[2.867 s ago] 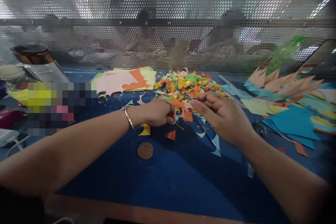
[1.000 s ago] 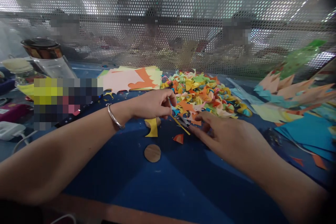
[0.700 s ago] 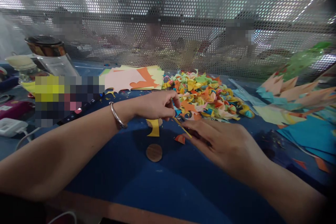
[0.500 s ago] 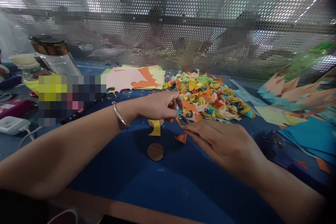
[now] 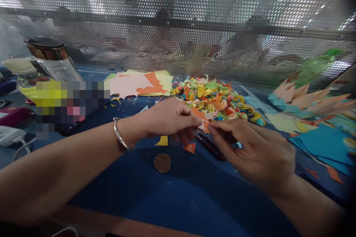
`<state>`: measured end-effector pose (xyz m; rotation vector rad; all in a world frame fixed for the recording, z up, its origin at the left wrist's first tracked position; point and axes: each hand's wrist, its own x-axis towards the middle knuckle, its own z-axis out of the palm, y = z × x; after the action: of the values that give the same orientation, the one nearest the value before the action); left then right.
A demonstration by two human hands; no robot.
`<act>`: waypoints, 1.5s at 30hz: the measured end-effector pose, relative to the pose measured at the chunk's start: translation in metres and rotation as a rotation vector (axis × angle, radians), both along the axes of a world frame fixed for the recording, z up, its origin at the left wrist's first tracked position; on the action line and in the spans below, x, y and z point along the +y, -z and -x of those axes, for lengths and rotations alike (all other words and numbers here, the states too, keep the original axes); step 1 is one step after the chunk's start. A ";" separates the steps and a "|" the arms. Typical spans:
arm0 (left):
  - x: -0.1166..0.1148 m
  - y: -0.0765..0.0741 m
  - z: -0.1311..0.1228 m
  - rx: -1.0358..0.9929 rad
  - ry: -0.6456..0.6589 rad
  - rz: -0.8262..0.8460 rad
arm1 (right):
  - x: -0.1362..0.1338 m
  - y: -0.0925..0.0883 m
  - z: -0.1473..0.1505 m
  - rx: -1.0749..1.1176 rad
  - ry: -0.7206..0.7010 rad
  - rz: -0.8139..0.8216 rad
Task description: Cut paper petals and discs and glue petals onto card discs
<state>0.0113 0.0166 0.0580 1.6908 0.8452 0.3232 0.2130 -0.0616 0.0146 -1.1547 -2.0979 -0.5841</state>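
Observation:
My left hand (image 5: 175, 120), with a silver bangle (image 5: 120, 134) at its wrist, is closed, thumb and forefinger pinched together. Facing it, my right hand (image 5: 256, 152) has its thumb and forefinger tips together too. Anything in either pinch is too small or hidden to name. Under the right fingers a slim dark tool (image 5: 210, 146) lies on the blue table; its kind is unclear. A small orange folded paper piece (image 5: 190, 148) rests just below the left fingers. Nearby are a yellow paper scrap (image 5: 162, 140) and a round brown wood-look disc (image 5: 162, 163).
Behind my hands is a heap of small coloured paper pieces (image 5: 214, 94). Paper sheets (image 5: 130, 83) lie to its left, blue paper (image 5: 322, 144) and pointed peach paper shapes (image 5: 311, 98) to the right. Bottles (image 5: 55, 59) stand at left. A perforated metal screen (image 5: 178, 0) rises behind.
My right hand has shifted right and turned, its fingers now curled into a pinch; the slim dark tool shows beneath it. My left hand has moved slightly right and down, closing its fingertips.

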 end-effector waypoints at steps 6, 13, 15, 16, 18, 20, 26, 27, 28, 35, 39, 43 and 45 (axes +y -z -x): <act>-0.008 0.022 -0.015 -0.278 -0.177 0.292 | 0.002 -0.002 0.001 -0.045 -0.071 0.051; -0.008 0.024 -0.016 -0.332 -0.227 0.299 | 0.004 0.000 0.000 0.016 -0.059 0.119; -0.008 0.025 -0.017 -0.321 -0.227 0.288 | 0.005 0.002 -0.001 0.042 -0.065 0.149; -0.008 0.027 -0.017 -0.312 -0.225 0.284 | 0.006 0.003 -0.001 0.065 -0.061 0.171; -0.008 0.029 -0.018 -0.301 -0.210 0.292 | 0.007 0.006 -0.003 0.145 -0.046 0.226; -0.007 0.032 -0.017 -0.302 -0.185 0.320 | 0.009 0.008 -0.004 0.236 -0.031 0.293; -0.008 0.028 -0.019 -0.293 -0.194 0.418 | 0.014 0.005 -0.004 0.424 -0.096 0.474; -0.009 0.027 -0.019 -0.293 -0.199 0.427 | 0.014 0.004 -0.004 0.446 -0.103 0.493; -0.009 0.026 -0.019 -0.295 -0.202 0.435 | 0.015 0.003 -0.005 0.467 -0.104 0.505; -0.009 0.025 -0.019 -0.300 -0.219 0.448 | 0.018 0.005 -0.005 0.585 -0.113 0.576; -0.007 0.026 -0.019 -0.303 -0.219 0.451 | 0.019 0.005 -0.005 0.606 -0.138 0.601; -0.007 0.029 -0.020 -0.296 -0.217 0.435 | 0.020 0.006 -0.007 0.616 -0.136 0.638; -0.007 0.031 -0.020 -0.293 -0.214 0.416 | 0.021 0.007 -0.008 0.620 -0.135 0.646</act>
<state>0.0312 0.0100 0.0267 1.1373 0.8092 0.4909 0.2206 -0.0408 0.0075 -1.2951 -1.8109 0.5114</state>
